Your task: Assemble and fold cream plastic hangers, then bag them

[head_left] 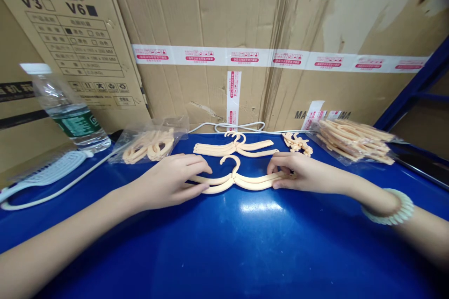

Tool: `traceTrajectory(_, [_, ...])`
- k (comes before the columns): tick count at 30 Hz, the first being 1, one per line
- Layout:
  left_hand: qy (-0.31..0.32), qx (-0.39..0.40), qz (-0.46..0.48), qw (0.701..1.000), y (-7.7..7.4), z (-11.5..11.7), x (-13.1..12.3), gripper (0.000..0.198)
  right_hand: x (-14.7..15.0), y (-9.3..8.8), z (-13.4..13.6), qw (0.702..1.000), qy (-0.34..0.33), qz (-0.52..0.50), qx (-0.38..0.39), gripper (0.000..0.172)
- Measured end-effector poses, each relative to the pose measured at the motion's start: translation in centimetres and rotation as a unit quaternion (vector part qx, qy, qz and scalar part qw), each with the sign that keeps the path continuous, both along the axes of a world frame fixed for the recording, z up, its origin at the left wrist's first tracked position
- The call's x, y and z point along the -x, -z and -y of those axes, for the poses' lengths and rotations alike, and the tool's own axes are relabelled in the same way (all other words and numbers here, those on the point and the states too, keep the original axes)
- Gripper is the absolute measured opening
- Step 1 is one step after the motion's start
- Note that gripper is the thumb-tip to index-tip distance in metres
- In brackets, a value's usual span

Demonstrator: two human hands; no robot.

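Peach plastic hanger lies flat on blue table, hook pointing away, centre of view. Left hand grips its left arm, fingers draped over the top, thumb underneath. Right hand pinches the right arm's end between fingertips and thumb; pale bead bracelet on that wrist. Just behind, apart from the hands: a stack of like hangers. Loose hook pieces sit right of the stack, beside a clear bag of hanger arms. Bag of hooks to the left. Far left: water bottle, white comb. Cardboard boxes wall the back; white cable at their foot.
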State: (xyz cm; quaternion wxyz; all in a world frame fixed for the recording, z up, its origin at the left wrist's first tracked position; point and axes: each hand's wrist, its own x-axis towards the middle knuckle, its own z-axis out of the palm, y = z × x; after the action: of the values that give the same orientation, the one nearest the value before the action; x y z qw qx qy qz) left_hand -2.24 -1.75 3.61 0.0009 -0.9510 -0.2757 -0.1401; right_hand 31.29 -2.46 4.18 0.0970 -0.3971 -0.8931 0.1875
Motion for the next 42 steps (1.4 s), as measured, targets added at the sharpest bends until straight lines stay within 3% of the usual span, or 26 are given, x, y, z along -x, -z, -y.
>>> traceTrajectory(3, [-0.015,0.012,0.08,0.997,0.8,-0.5,-0.1,0.02,-0.1,0.0,-0.3,0.999,0.009,-0.03,-0.025,0.031])
traceTrajectory(5, [-0.028,0.0,0.144,0.989,1.5,-0.8,-0.1,0.019,-0.4,0.1,-0.6,0.992,0.052,-0.091,-0.067,0.029])
traceTrajectory(10, [-0.081,-0.027,0.254,0.963,2.5,-1.3,-0.1,0.017,-1.7,-0.1,-1.6,0.933,0.189,-0.27,-0.145,0.015])
traceTrajectory(16, [-0.107,-0.025,0.281,0.953,2.7,-1.5,0.0,0.016,-3.7,-0.6,-2.4,0.892,0.283,-0.3,-0.187,0.02])
traceTrajectory(20, [-0.074,-0.012,0.258,0.963,2.5,-1.3,-0.1,0.014,-4.3,-0.8,-2.6,0.888,0.3,-0.293,-0.189,0.018])
traceTrajectory(23, [-0.018,0.018,0.21,0.977,2.2,-0.9,-0.3,0.012,-4.5,-1.3,-2.4,0.923,0.257,-0.259,-0.124,0.019])
traceTrajectory(26, [0.028,0.04,0.176,0.983,2.0,-0.4,-0.4,0.015,-4.6,-1.9,-2.1,0.978,0.137,-0.145,-0.058,0.03])
traceTrajectory(28, [0.042,0.052,0.155,0.986,1.9,-0.2,-0.5,0.018,-4.6,-2.2,-1.8,0.996,0.075,-0.049,-0.009,0.034])
traceTrajectory(33, [0.053,0.075,0.125,0.988,2.0,-0.2,-0.5,0.019,-4.5,-2.2,-1.5,0.997,0.027,0.064,0.04,0.043])
traceTrajectory(42, [0.04,0.071,0.128,0.988,2.3,-0.3,-0.4,0.017,-3.9,-2.1,-1.4,0.994,0.014,0.083,0.07,0.042])
